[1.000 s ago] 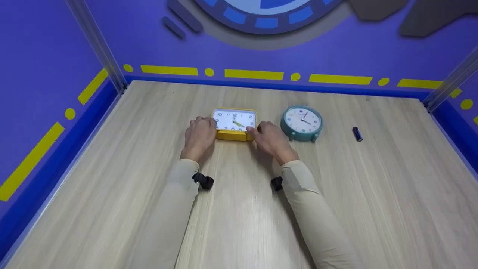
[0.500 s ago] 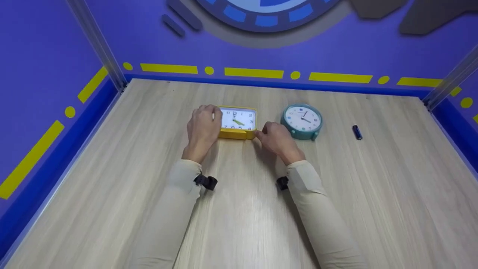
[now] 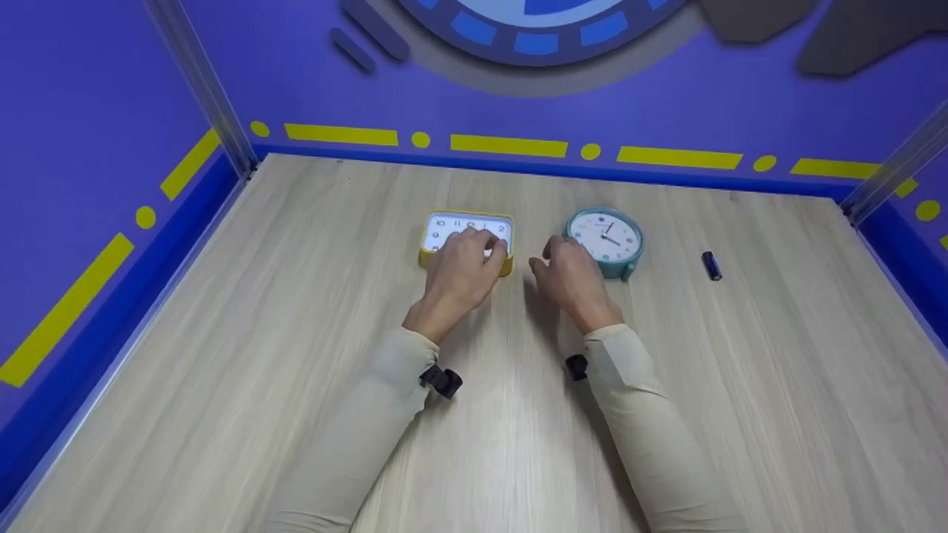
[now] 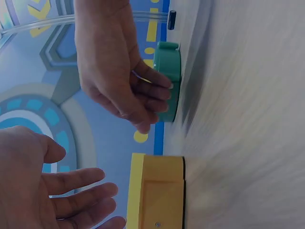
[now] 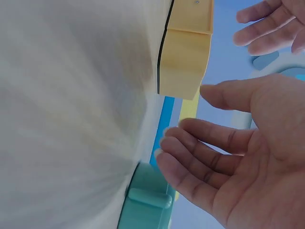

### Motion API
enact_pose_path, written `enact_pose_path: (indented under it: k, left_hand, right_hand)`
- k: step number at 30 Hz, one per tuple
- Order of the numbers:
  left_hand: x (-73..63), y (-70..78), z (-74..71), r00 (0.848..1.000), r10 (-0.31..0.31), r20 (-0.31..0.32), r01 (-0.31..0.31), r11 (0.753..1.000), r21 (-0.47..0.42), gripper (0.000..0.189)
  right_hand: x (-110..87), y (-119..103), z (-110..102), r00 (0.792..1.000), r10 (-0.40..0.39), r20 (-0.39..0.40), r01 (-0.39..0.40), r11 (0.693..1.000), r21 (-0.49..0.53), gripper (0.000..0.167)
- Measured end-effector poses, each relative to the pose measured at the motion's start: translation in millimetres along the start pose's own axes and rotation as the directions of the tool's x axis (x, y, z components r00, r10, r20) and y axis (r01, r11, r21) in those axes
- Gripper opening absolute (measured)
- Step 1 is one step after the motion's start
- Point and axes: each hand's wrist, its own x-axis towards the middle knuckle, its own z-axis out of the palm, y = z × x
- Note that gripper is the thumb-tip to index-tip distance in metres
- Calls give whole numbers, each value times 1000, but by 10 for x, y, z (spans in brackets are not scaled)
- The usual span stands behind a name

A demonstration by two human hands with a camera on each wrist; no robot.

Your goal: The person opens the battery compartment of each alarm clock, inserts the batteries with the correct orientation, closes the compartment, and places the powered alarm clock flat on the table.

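Left hand (image 3: 461,272) hovers over, right hand (image 3: 572,277) beside, the yellow clock (image 3: 447,225), both relaxed, empty.

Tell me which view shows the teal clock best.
Head view: the teal clock lies face up, only its lower-left edge behind the right hand. Left wrist shows just its side, partly behind that hand; right wrist, its side, cut off by the frame.
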Motion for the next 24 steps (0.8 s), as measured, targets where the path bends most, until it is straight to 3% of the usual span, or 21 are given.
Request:
enact_pose_path:
  k: [15, 24]
  left_hand:
    - [-57, 93, 121, 997, 15, 79, -15, 1000, 10, 38]
    - [-98, 135, 272, 983, 23, 184, -26, 1000, 14, 39]
  right_hand:
    - [-119, 397, -248, 973, -23, -228, 4, 996, -85, 52]
    - [-155, 637, -397, 971, 43, -237, -72, 991, -114, 52]
